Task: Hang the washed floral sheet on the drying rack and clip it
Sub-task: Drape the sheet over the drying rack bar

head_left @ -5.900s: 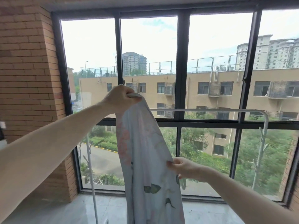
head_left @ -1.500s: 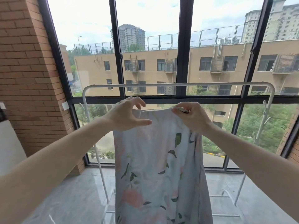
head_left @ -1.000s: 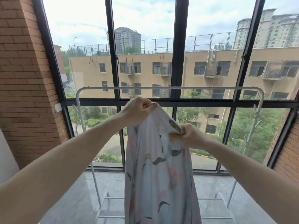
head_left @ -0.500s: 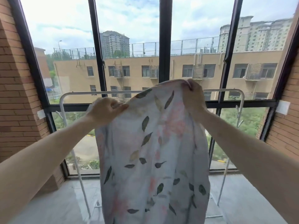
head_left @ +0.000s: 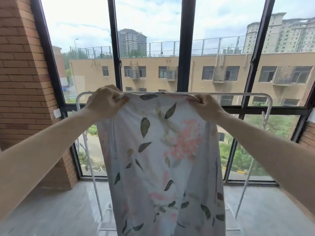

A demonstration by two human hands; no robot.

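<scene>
At the rack's top rail: floral sheet [head_left: 163, 150] drawn up level with the bar, its top edge stretched along the middle of it — whether it has gone over the rail yet, I can't tell from here.
Left hand: left hand [head_left: 104, 101] has its fingers curled tight round a bunched corner of cloth, near the left corner of the drying rack [head_left: 265, 96].
Right hand: right hand [head_left: 205, 103] pinches the other corner, just short of the rack's right end.
Sheet's hang: long panel dropping straight down in front of the rack, towards its base.
Step in hand: the draping — looks like the hanging itself, clipping not yet started.
Next move: I'd say lift the edge over the rail, let enough fall behind to balance, then free a hand for a clip.
Clips: none that I can make out for certain.
</scene>
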